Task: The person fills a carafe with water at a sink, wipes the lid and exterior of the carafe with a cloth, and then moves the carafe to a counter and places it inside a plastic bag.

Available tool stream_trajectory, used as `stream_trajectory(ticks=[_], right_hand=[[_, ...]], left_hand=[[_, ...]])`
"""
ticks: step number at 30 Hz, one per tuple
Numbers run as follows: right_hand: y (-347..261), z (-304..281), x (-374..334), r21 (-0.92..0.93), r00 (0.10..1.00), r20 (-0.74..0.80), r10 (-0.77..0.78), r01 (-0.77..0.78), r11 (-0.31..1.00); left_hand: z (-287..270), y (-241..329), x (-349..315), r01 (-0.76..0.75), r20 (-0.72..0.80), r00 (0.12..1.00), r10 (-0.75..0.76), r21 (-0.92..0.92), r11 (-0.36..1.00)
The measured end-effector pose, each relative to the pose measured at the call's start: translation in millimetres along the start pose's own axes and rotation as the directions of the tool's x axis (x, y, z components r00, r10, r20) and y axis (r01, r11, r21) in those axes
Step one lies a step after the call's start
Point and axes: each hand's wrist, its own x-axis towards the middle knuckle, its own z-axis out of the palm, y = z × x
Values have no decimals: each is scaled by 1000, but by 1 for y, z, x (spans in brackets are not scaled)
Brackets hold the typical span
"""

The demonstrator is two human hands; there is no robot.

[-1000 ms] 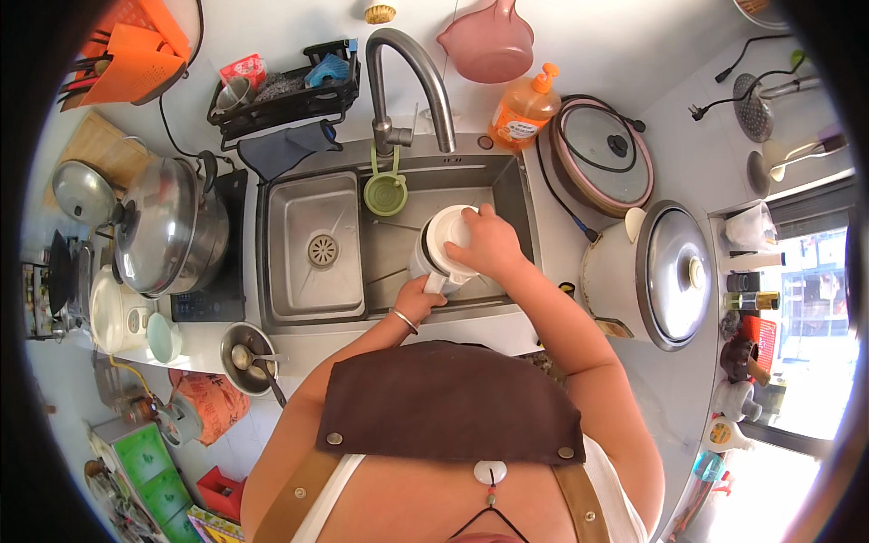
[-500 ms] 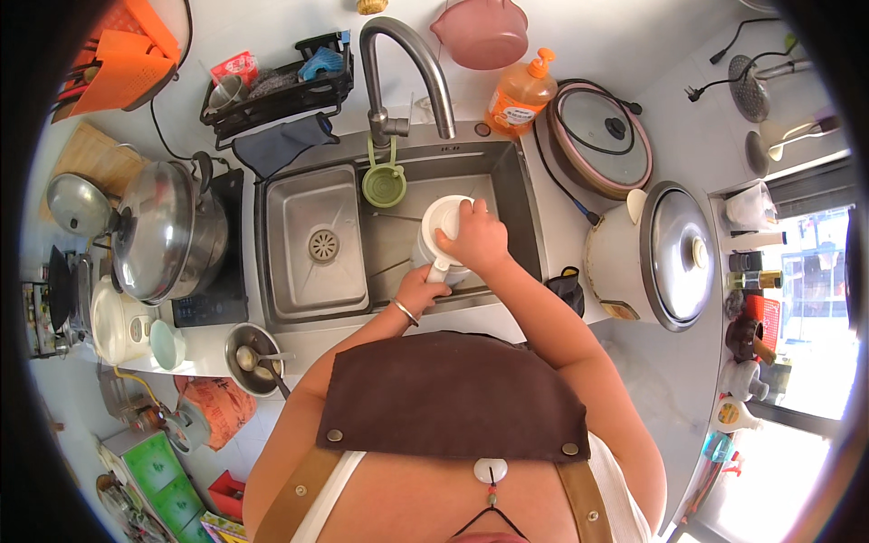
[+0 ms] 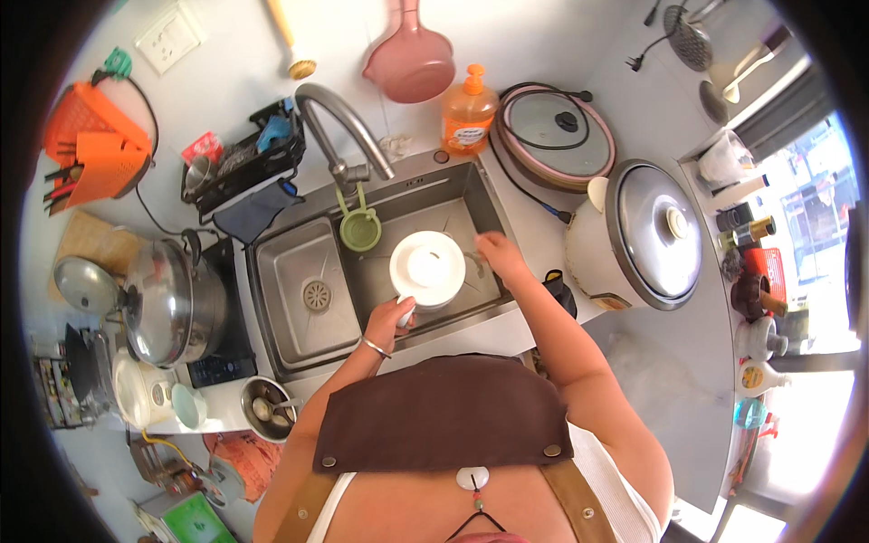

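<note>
Over the right-hand basin of the sink (image 3: 312,362), a white round container (image 3: 405,265) with a side handle is held up. Its top shows a wide pale rim around a smaller, bright white centre with a small dark mark. My left hand (image 3: 387,324) is closed round the handle at its near left. To the right of the container, and apart from it, is my right hand (image 3: 502,257). Its fingertips point left and are blurred, so their grip is unclear. A green strainer cup (image 3: 360,230) hangs below the faucet (image 3: 348,118).
An orange soap pump bottle (image 3: 468,118) and a round glass-lidded pan (image 3: 557,136) stand behind the sink. A large lidded pot (image 3: 654,235) is at right, a steel steamer (image 3: 172,303) at left. A black rack (image 3: 244,163) sits at back left, a pan with ladles (image 3: 264,407) at near left.
My right hand has come off the top of the container and moved to its right. The container has shifted slightly left in my left hand, its top now facing up. The whole view has tilted.
</note>
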Motion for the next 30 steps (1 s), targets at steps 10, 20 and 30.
stream_trajectory(ticks=[10,20,30], right_hand=[[-6,-21,-30,477,959,88,-268,196,857],[-23,-41,-78,-435,618,-219,-755,631,643],[-21,-5,-61,-644,795,34,-606,481,595]], left_hand=[[8,45,2,-13,235,972,27,-60,998],[30,61,28,160,235,950,-205,195,968],[38,89,46,201,204,909,-364,551,810]])
